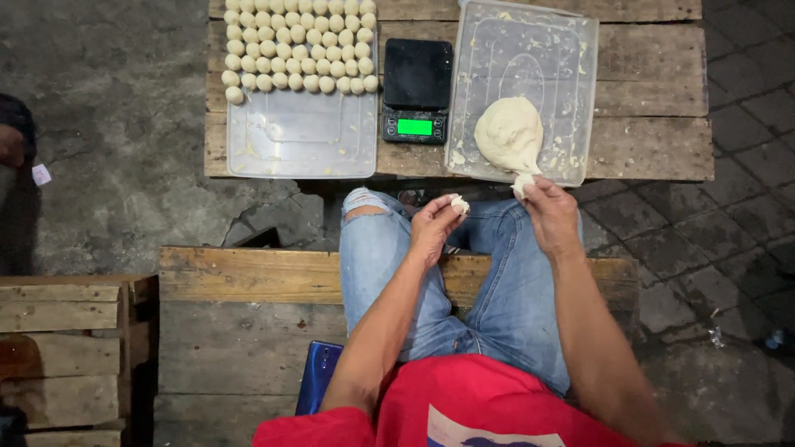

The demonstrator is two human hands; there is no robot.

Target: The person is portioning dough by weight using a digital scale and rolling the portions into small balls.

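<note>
My left hand (432, 225) pinches a small dough piece (460, 204) above my knees. My right hand (551, 211) grips the lower tip (522, 183) of the large pale dough lump (508, 134), which lies in the clear plastic tray (571, 74) on the right. Rows of several small dough balls (300, 45) fill the far half of the other clear tray (302, 145) on the left. Between the trays stands a black digital scale (416, 89) with a lit green display.
Both trays and the scale rest on a low wooden plank table (654, 99). I sit on a wooden bench (240, 331), with a blue phone (317, 377) beside my thigh. A wooden crate (62, 348) stands at the left. A person's sleeve (12, 132) shows at the left edge.
</note>
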